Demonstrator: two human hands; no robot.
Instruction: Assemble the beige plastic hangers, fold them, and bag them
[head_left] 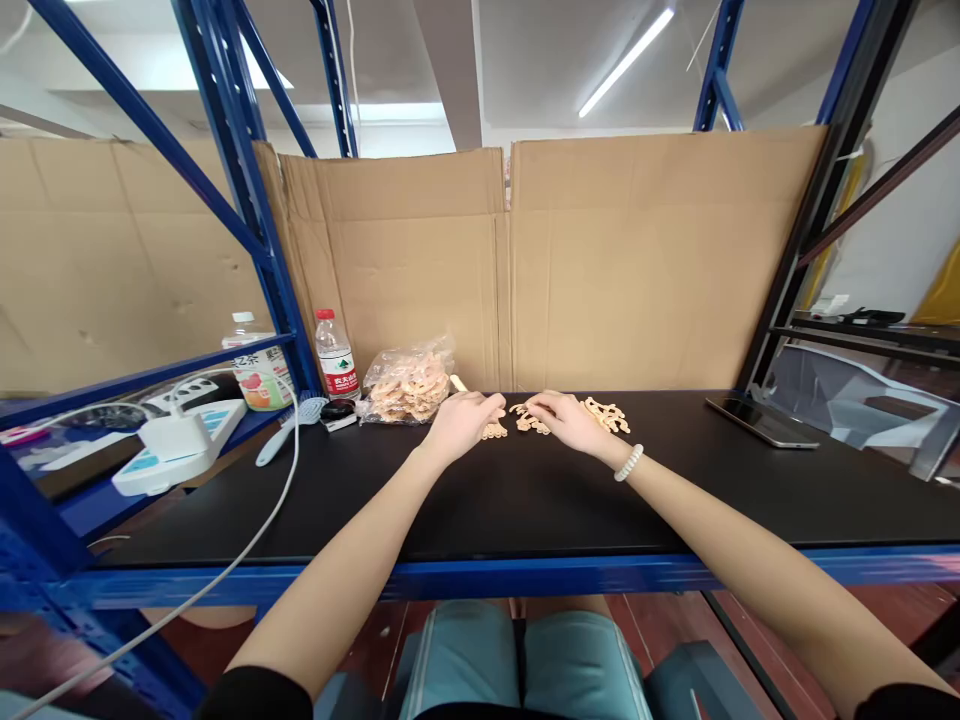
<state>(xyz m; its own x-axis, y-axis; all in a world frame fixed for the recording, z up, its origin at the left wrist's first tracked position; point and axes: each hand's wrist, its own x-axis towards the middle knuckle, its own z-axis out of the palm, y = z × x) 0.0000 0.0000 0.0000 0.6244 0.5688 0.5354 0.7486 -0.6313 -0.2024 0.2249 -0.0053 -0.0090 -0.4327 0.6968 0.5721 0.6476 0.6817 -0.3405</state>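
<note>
Both my hands rest at the back of a black table top (525, 500). My left hand (461, 422) is curled, its fingertips pinching a small pale wooden cut-out piece (495, 431). My right hand (570, 420), with a white bead bracelet on the wrist, has its fingers closed over another wooden piece (529, 420). A few more wooden pieces (609, 414) lie just right of my right hand. A clear plastic bag of the same wooden pieces (409, 385) sits left of my left hand, against the cardboard.
Cardboard sheets (585, 260) wall off the back. A water bottle (334, 355), a drink bottle (255, 375), a hairbrush (289, 425) and a white power strip with cable (176, 445) sit left. A tablet (761, 422) lies right. Blue rack posts (240, 180) frame the bench.
</note>
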